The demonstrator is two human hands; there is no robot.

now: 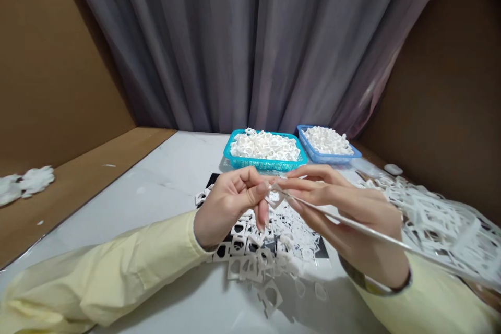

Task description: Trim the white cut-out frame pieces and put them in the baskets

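Note:
My left hand pinches a small white frame-like piece between thumb and fingers, in the middle of the view. My right hand is closed around a long thin pale rod, whose tip touches or nearly touches that piece. The rod slants back over my right wrist towards the lower right. Beneath both hands lies a loose heap of white cut-out pieces, many of them squares with a hole, partly on a black mat. My fingers hide part of the held piece.
A teal basket and a blue basket, both filled with small white pieces, stand at the back. White scrap frames pile up at the right. Cardboard walls flank the white table; a grey curtain hangs behind.

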